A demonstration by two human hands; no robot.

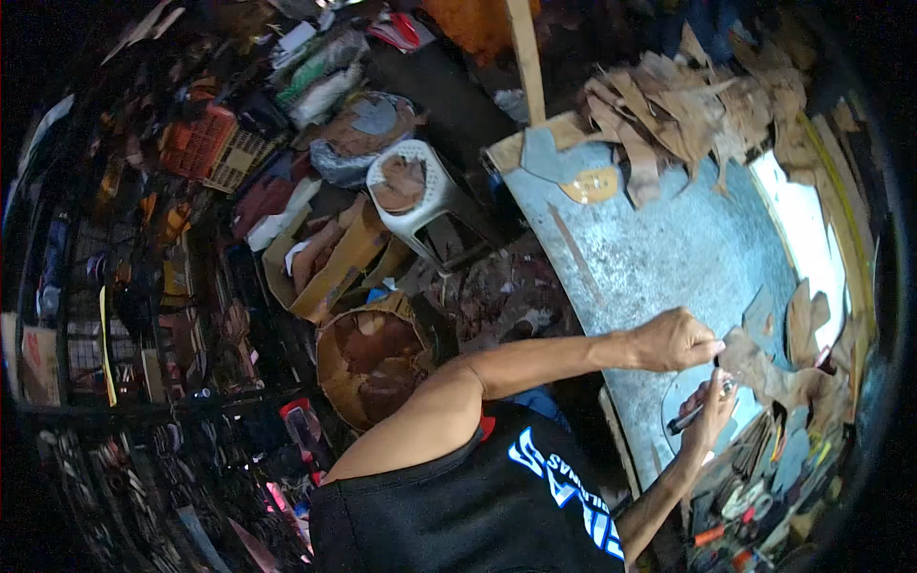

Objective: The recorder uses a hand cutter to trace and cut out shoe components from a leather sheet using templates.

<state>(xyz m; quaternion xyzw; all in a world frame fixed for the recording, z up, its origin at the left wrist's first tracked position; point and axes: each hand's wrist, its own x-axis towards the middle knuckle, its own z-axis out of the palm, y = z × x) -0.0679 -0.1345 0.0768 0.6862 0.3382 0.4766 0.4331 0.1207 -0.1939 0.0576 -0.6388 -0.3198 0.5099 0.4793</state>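
My left hand (676, 341) is closed over the grey metal-topped table, its fingertips at the edge of an irregular brown leather piece (793, 384) and seemingly pinching it. Just below, my right hand (712, 413) is wrapped round a slim dark tool (680, 422). A bright silvery part shows at the tool's upper end; whether it is a knife or a marker I cannot tell. The leather spreads to the right of both hands, its far side by the table's right edge. Beneath the right hand lies a pale grey rounded sheet (676, 393), partly covered.
Leather scraps (678, 105) are heaped at the table's far end, beside a yellow pattern piece (590, 184). Assorted tools (745, 506) crowd the near right. Left of the table stand a white stool (411, 220), a cardboard box (334, 272) and a round brown container (334, 363).
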